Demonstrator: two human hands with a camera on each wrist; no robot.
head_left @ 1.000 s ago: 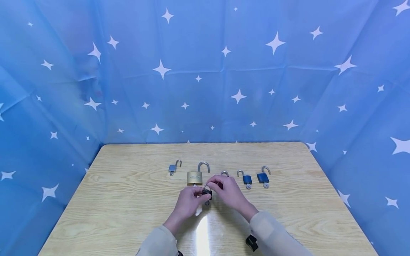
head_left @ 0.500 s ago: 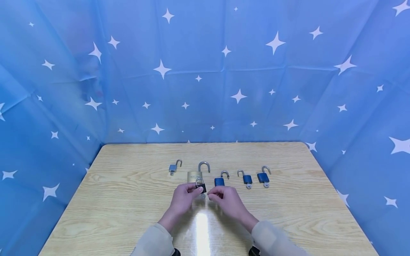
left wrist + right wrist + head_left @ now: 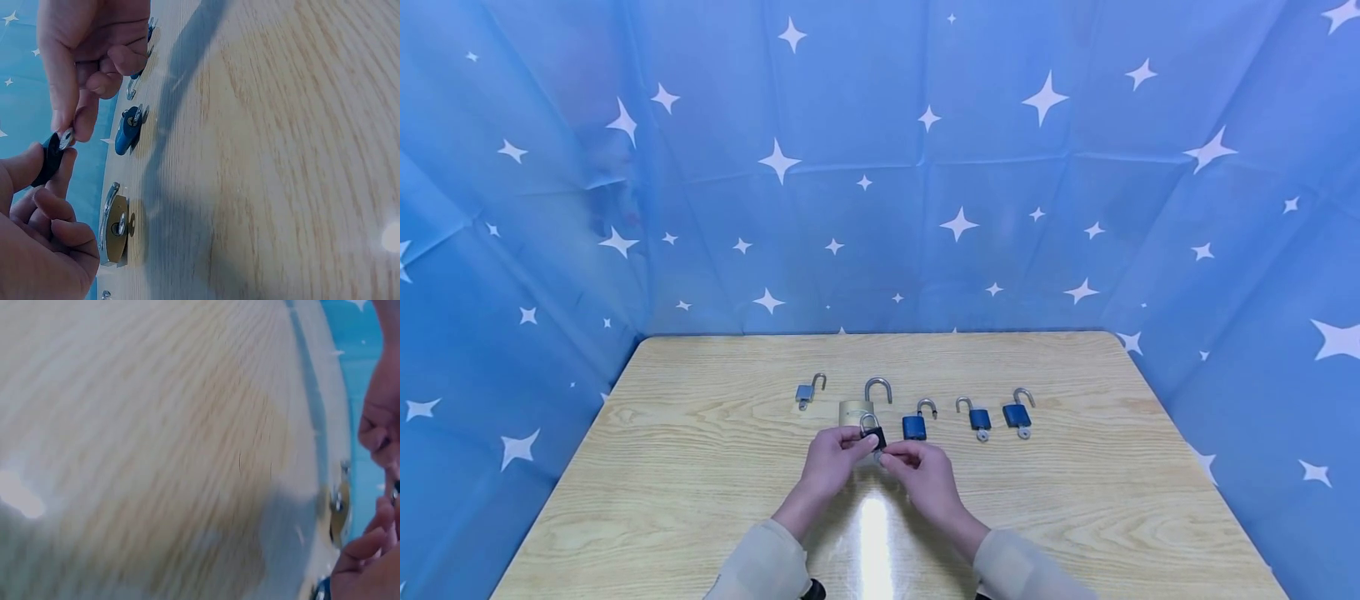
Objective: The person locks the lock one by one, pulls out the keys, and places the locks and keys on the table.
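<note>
The person's left hand (image 3: 831, 460) held a black padlock (image 3: 876, 437) above the wooden table (image 3: 677, 475), thumb and fingers pinching its body, the shackle pointing away from the wearer. The right hand (image 3: 925, 477) pinched the key (image 3: 66, 139) at its keyhole end. I couldn't tell whether that shackle was locked. Just beyond lay a brass padlock (image 3: 850, 411), partly hidden, its shackle open. Three blue padlocks (image 3: 914, 428) lay to the right, and a small grey-blue padlock (image 3: 804, 393) to the left, all unlatched.
</note>
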